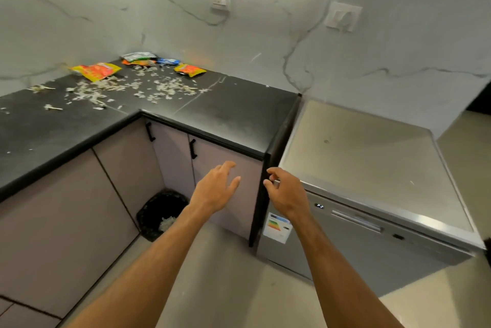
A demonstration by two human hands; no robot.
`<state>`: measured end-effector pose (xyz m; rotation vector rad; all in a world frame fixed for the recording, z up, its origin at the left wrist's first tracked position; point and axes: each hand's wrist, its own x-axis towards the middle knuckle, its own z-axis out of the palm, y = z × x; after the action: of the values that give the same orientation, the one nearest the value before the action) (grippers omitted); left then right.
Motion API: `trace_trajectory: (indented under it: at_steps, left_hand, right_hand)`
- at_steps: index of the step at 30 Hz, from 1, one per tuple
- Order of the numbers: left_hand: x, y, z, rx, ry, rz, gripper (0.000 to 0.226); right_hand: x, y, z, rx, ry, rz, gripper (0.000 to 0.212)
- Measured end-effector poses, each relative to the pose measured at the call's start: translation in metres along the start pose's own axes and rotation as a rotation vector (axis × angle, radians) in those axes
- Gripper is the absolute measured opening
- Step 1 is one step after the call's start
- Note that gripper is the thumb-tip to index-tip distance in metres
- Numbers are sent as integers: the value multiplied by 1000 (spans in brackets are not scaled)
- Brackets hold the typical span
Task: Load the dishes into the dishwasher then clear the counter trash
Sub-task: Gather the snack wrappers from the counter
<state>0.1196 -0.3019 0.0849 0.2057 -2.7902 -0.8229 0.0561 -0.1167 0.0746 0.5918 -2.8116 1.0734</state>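
The dishwasher (pixel 372 242) stands at the right end of the bench (pixel 233 109) with its door closed, and no dishes show anywhere, so the loading half of the task looks finished, though what is inside cannot be seen. The trash half is barely begun: pale scraps (pixel 164 87) lie scattered over the far corner of the bench, and among them are an orange-and-yellow wrapper (pixel 97 71), a smaller orange wrapper (pixel 190 69), a blue wrapper (pixel 167 61) and a grey-green wrapper (pixel 138 56) against the wall. A black-lined bin (pixel 162 210) stands on the floor in the corner of the cabinets, with a few pale scraps already in it. The left hand (pixel 215 186) hangs in front of the cabinet door with fingers spread and relaxed, holding nothing. The right hand (pixel 285 192) is at the dishwasher's upper left corner with fingers loosely curled; I cannot tell whether they touch or pinch anything there. The only readable writing is the small lit display (pixel 319 206) on the door, which shows "P2". Below it is a coloured-bar energy label (pixel 277 227), its print too small to read, and the wrappers' lettering is blurred.
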Motion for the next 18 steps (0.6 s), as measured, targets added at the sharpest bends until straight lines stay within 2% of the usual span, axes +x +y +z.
trace_trajectory:
  at_steps: [8,18]
  left_hand:
    - [35,-94,-52,-2,79,-127,45]
    - [84,-199,-103,-56,142,-303,44]
  right_hand:
    - [81,-71,77,33,-140,-95,29]
    - [163,-137,168,124,-110,-87,27]
